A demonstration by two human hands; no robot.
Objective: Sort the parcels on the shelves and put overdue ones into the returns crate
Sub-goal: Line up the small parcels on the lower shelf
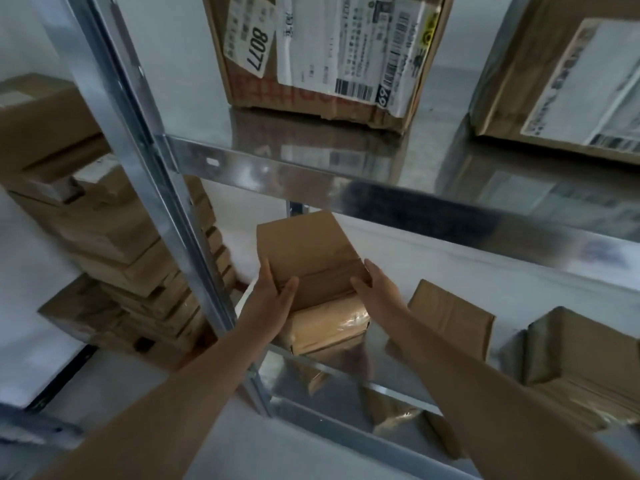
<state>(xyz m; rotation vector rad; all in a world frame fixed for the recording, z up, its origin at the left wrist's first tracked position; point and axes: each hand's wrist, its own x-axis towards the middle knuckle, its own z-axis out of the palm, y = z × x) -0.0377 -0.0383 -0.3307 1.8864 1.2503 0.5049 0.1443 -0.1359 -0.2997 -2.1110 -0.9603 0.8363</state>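
Head view: the shelf (346,370) carries two stacked boxes between the hands. The top box (308,258) sits on the lower box (329,327), its long axis running away from the fingers toward the back. The left hand (273,296) clasps its near left corner, thumb on top; the right hand (367,289) lies against its right side, fingers fairly straight. Both hands are equally near. I judge a two-handed lift comes next; no returns crate shows.

left hand (273,299): bare, no glove | right hand (372,289): bare | forearms: unsleeved
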